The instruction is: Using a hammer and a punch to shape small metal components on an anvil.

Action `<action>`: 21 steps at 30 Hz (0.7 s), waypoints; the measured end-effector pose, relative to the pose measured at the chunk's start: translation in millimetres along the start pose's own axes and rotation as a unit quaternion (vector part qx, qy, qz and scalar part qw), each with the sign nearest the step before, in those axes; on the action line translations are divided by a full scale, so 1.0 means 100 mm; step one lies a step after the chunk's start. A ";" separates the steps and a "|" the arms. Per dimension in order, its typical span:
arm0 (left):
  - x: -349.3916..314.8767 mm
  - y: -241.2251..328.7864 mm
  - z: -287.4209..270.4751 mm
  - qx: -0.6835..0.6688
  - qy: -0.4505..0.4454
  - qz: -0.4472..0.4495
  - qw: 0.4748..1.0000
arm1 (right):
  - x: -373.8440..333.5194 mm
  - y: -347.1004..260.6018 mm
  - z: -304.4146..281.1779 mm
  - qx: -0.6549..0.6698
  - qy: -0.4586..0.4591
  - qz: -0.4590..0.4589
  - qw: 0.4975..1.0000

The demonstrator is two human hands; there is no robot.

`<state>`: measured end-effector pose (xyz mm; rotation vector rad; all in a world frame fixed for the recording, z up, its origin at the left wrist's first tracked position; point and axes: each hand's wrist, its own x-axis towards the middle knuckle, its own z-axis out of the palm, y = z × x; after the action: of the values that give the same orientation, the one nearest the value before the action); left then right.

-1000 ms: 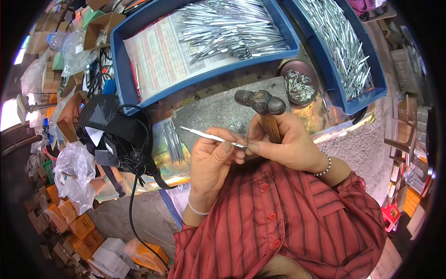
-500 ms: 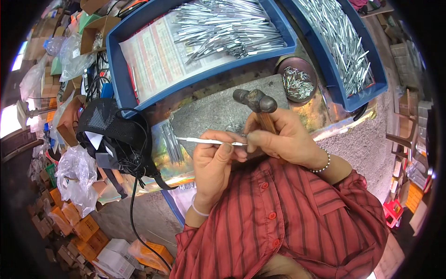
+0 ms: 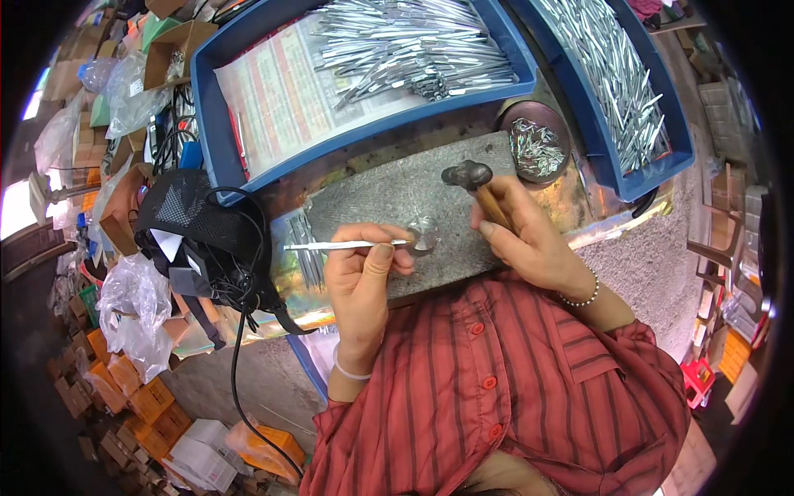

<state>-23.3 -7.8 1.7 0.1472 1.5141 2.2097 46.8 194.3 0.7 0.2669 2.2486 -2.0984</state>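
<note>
Between the thumb and fingers of my left hand (image 3: 362,277) is a slim silver metal rod (image 3: 322,245), lying almost level. Its right tip is over a small shiny worn patch (image 3: 423,236) on a grey stone slab (image 3: 372,194). My right hand (image 3: 529,244) is closed round the wooden handle of a hammer (image 3: 468,174), the dark head held above the slab, apart from the rod. Several similar rods (image 3: 308,263) lie in a small bunch at the slab's left end. A round dark dish (image 3: 521,116) of small metal pieces sits at its far right corner.
A blue tray (image 3: 356,131) with many silver rods on printed paper stands beyond the slab. Another blue tray (image 3: 616,169) full of rods is at the right. A black mesh bag (image 3: 186,211) with cables lies at the left; cardboard boxes (image 3: 153,405) are piled beyond.
My hands have moved apart. The left, with the rod, has shifted left; the right has moved right with the hammer. The rod's right tip no longer meets my right fingers.
</note>
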 end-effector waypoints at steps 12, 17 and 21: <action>-0.04 0.00 -0.05 0.147 0.006 0.001 0.989 | 0.01 -0.11 0.10 -0.120 -0.009 -0.010 0.993; -0.05 0.00 -0.08 0.108 0.016 0.020 0.994 | 0.20 -0.04 0.31 -0.249 -0.001 -0.136 0.959; -0.05 -0.04 -0.15 0.099 0.004 0.013 0.995 | 0.33 -0.07 0.29 -0.232 -0.065 -0.130 0.962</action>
<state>-22.7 -21.5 -6.6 0.2212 1.7434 2.0778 11.0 168.3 -0.1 -0.1947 2.7166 -1.5459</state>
